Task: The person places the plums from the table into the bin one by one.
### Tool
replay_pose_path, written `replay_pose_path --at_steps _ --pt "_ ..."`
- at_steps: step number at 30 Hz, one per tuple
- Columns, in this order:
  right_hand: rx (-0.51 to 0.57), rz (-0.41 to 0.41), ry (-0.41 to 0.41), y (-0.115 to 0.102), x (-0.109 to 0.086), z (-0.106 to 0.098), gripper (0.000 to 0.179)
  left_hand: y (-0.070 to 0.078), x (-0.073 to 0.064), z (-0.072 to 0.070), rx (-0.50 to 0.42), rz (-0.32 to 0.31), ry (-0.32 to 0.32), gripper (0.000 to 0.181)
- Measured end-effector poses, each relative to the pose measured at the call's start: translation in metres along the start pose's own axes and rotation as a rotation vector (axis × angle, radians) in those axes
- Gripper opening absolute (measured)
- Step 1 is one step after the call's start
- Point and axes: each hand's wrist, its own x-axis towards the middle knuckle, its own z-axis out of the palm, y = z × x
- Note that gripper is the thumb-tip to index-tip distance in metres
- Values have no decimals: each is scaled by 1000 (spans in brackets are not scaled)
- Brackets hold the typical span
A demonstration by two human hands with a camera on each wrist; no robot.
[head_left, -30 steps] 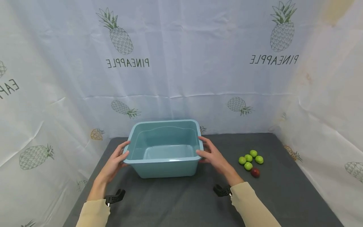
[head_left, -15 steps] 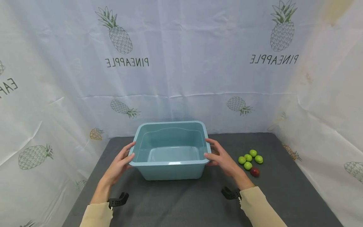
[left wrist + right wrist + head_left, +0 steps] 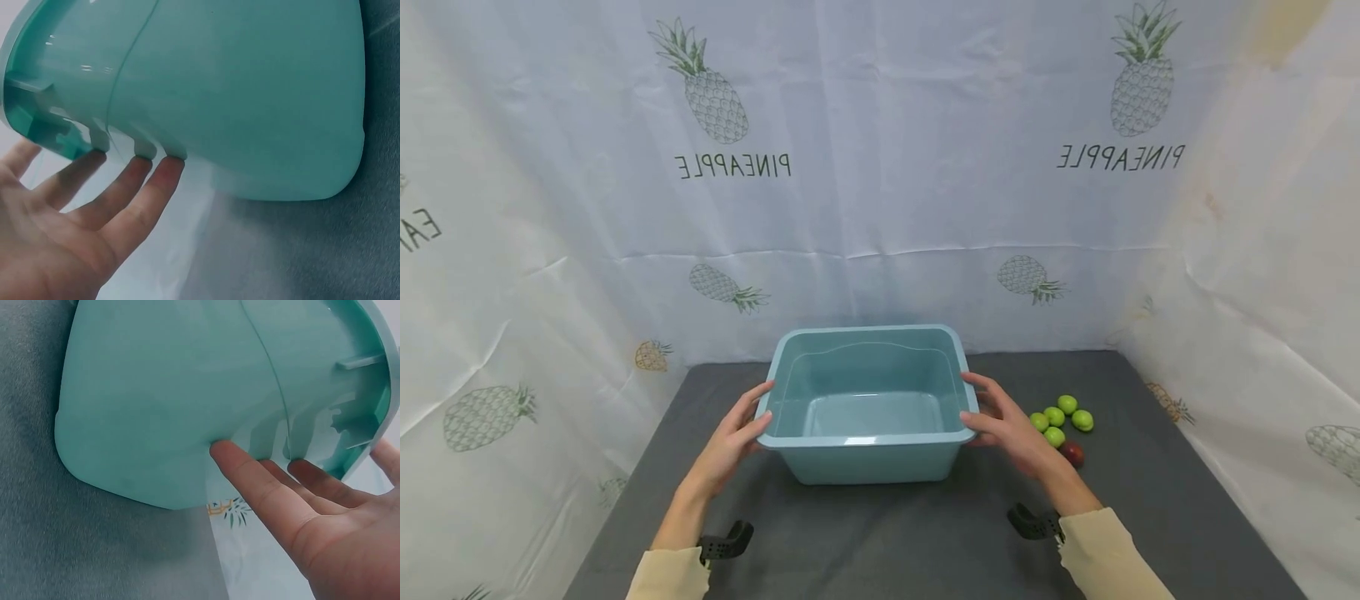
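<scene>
A pale blue-green plastic basin (image 3: 865, 462) stands upright at the middle of the dark table, with nothing inside. My left hand (image 3: 726, 450) grips its left side, thumb at the rim. In the left wrist view, fingertips of the left hand (image 3: 69, 231) press the outer wall of the basin (image 3: 250, 94) below the rim. On the opposite side, my right hand (image 3: 1011, 429) holds the rim in the same way. The right wrist view has fingers of the right hand (image 3: 350, 544) against the wall of the basin (image 3: 156, 394). Whether its base touches the table, I cannot tell.
Several small green round fruits (image 3: 1067, 405) and one dark red fruit (image 3: 1072, 453) lie close together right of the right hand. Dark grey cloth covers the table (image 3: 865, 542). A pineapple-print curtain (image 3: 880, 192) encloses the back and sides.
Both hands have shifted the basin to the right and slightly toward me. The right hand is now nearer the fruits, which have stayed in place.
</scene>
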Motion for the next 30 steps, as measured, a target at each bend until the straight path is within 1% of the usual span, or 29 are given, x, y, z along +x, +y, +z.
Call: replay_pose_path --at_steps 5,13,18,21,25,30 --pt "1 -12 -12 3 -9 -8 69 1 -2 9 -10 -1 1 59" --pt "-16 -31 -7 5 -24 -18 69 3 -3 23 -26 -8 -4 57" --pt "-39 -32 13 4 -32 -21 68 3 -4 29 -48 8 -29 59" --pt "-48 -17 32 3 -36 -23 66 4 -6 33 -70 16 -37 59" --pt "-59 3 43 3 -41 -27 65 5 -7 38 -60 10 -25 59" --pt "-65 -11 24 4 -48 -30 66 6 -8 45 -32 -1 -12 57"
